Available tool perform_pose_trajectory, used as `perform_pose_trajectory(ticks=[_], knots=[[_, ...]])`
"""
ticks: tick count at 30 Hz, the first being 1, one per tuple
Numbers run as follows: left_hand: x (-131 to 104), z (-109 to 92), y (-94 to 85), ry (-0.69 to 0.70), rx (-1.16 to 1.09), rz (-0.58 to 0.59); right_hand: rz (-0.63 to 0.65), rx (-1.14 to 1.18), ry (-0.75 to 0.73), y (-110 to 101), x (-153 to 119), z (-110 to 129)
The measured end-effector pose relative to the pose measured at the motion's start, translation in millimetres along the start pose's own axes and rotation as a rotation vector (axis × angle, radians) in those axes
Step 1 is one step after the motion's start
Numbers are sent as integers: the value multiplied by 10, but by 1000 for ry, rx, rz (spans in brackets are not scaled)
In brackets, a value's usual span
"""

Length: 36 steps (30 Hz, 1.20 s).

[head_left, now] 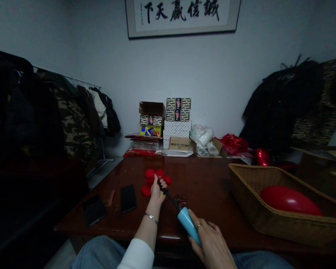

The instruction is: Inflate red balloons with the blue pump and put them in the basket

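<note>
A hand pump with a light blue barrel (pixel 188 223) and a black rod slants between my two hands over the dark wooden table (pixel 212 179). My left hand (pixel 157 189) is closed around the pump's black far end. Something pale yellow shows by that palm, too small to name. My right hand (pixel 211 236) wraps the lower part of the blue barrel. Just beyond my left hand lie soft-looking red pieces (pixel 149 177), partly hidden by it; their kind is unclear. Small coloured loops like rubber bands (pixel 180 200) lie beside the rod.
On the right stands a wicker basket (pixel 249 211) holding an inflated red balloon (pixel 289 200). Left on the table are a black flat object (pixel 128 198), a dark tablet-like slab (pixel 94 210) and a reddish stick-like item (pixel 111 198). Stacked boxes (pixel 177 130) stand beyond the far edge.
</note>
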<state>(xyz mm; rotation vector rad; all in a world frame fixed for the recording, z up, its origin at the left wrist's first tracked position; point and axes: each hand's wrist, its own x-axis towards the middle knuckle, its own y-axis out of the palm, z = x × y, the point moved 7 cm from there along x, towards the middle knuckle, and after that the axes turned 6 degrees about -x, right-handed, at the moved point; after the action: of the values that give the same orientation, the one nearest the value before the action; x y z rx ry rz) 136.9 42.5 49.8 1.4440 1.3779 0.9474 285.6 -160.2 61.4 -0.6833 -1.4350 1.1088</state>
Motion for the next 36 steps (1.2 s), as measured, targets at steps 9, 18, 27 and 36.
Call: perform_pose_trajectory(ticks=[9, 18, 27, 36], knots=[[-154, 192, 34, 20, 34, -27, -8, -95, 42, -41, 210, 52], [-226, 343, 18, 20, 90, -17, 43, -193, 67, -48, 483, 144], [-38, 148, -148, 82, 112, -150, 52, -245, 42, -53, 420, 261], [75, -156, -227, 112, 78, -194, -39, -263, -57, -81, 66, 140]])
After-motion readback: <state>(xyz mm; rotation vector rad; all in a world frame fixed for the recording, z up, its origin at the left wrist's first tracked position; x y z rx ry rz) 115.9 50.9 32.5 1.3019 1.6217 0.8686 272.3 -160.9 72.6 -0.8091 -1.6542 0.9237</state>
